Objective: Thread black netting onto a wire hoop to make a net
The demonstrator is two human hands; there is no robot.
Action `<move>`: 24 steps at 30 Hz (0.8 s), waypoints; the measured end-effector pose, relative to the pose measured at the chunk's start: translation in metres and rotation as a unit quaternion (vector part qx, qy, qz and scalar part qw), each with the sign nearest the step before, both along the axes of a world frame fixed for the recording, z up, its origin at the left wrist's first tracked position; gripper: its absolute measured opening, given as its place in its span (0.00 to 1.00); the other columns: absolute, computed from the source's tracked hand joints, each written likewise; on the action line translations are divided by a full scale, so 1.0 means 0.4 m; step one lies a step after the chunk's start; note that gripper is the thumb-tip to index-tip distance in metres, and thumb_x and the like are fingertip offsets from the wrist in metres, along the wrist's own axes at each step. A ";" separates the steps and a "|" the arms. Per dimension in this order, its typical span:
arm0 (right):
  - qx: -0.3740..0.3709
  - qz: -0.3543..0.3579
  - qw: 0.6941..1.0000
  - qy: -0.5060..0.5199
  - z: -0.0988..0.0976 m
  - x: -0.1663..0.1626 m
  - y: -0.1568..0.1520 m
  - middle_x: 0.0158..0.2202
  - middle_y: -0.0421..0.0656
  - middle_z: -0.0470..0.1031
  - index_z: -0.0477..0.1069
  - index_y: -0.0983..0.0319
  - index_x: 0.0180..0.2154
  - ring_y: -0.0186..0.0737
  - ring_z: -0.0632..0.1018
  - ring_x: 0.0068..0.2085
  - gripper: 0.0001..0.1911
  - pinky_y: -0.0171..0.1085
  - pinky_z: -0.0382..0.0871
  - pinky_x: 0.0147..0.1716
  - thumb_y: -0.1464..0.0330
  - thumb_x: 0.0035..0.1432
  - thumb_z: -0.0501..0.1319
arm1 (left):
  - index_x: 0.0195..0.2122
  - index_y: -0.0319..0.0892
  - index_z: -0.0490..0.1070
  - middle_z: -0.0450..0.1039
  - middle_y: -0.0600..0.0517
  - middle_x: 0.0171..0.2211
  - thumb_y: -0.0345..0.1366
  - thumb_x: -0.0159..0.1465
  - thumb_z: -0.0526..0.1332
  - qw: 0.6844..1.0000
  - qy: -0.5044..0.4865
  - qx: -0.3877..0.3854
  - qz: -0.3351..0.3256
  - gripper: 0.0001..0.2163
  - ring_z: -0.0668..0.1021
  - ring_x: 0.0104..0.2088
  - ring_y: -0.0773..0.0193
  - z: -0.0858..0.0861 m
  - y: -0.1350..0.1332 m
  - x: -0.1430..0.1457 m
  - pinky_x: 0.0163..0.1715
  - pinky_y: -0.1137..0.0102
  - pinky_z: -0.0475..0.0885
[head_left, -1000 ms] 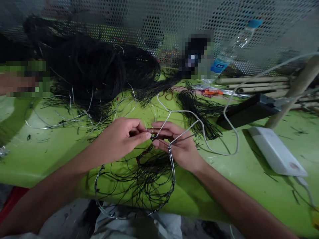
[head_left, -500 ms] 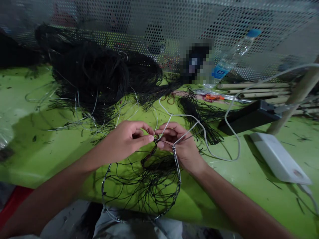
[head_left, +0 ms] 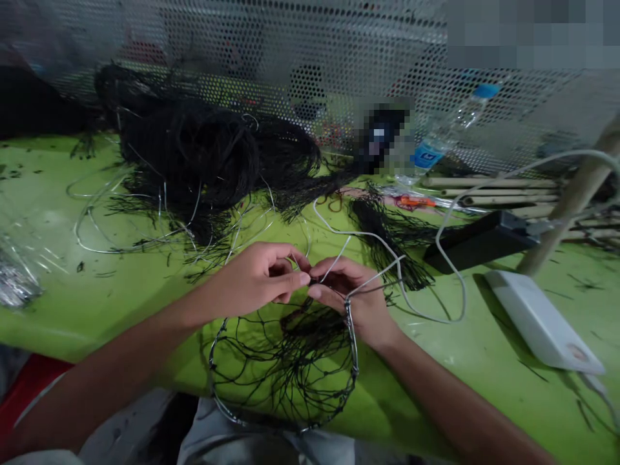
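A round wire hoop [head_left: 356,352] carries a black knotted net [head_left: 295,374] and rests at the table's near edge. My left hand [head_left: 264,274] pinches dark netting cord above the hoop, thumb against forefinger. Facing it, my right hand [head_left: 356,297] is closed on the same bit of net, by the hoop's free wire ends, which stick up past its fingers. The fingertips of both hands nearly meet, and the exact knot between them is hidden. Bunched dark net hangs just below my fingers inside the hoop.
Behind my hands lies a big heap of black netting [head_left: 188,148] with loose wires. On the right are a white power bank [head_left: 545,323], a black box [head_left: 484,242], a white cable [head_left: 440,242] and a wooden pole [head_left: 566,200]. A plastic bottle [head_left: 429,155] leans near the perforated metal screen [head_left: 271,39].
Both hands have come closer together at the net, and my left fingers now pinch nearer my right fingertips. The whole view has shifted slightly, so most things sit a little lower.
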State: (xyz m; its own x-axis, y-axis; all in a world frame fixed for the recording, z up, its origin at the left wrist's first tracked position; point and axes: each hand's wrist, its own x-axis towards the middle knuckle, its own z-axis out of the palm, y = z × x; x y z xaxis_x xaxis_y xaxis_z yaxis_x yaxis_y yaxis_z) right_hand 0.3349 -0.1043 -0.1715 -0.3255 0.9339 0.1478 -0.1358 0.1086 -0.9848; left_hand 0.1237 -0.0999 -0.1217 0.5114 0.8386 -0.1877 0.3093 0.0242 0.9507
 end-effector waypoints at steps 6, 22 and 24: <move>0.047 -0.024 0.998 -0.034 0.000 0.009 0.000 0.31 0.41 0.81 0.81 0.57 0.35 0.38 0.80 0.31 0.12 0.37 0.77 0.33 0.62 0.49 0.79 | 0.46 0.40 0.74 0.76 0.54 0.29 0.41 0.70 0.60 1.000 -0.006 0.003 -0.007 0.10 0.72 0.23 0.72 0.012 -0.012 0.000 0.22 0.76 0.66; 0.049 -0.022 0.998 0.028 0.008 0.003 -0.008 0.36 0.40 0.82 0.84 0.53 0.35 0.38 0.81 0.37 0.12 0.37 0.76 0.39 0.72 0.48 0.79 | 0.42 0.43 0.77 0.79 0.55 0.29 0.41 0.70 0.63 0.997 0.029 0.073 0.025 0.08 0.78 0.29 0.68 0.010 -0.020 0.006 0.25 0.76 0.68; 0.018 -0.037 0.999 0.031 0.005 0.001 -0.012 0.34 0.40 0.82 0.84 0.54 0.34 0.37 0.80 0.35 0.12 0.36 0.76 0.36 0.70 0.47 0.80 | 0.41 0.44 0.78 0.79 0.55 0.30 0.42 0.70 0.62 0.992 0.046 0.114 0.031 0.08 0.78 0.30 0.68 0.007 -0.021 0.008 0.27 0.75 0.68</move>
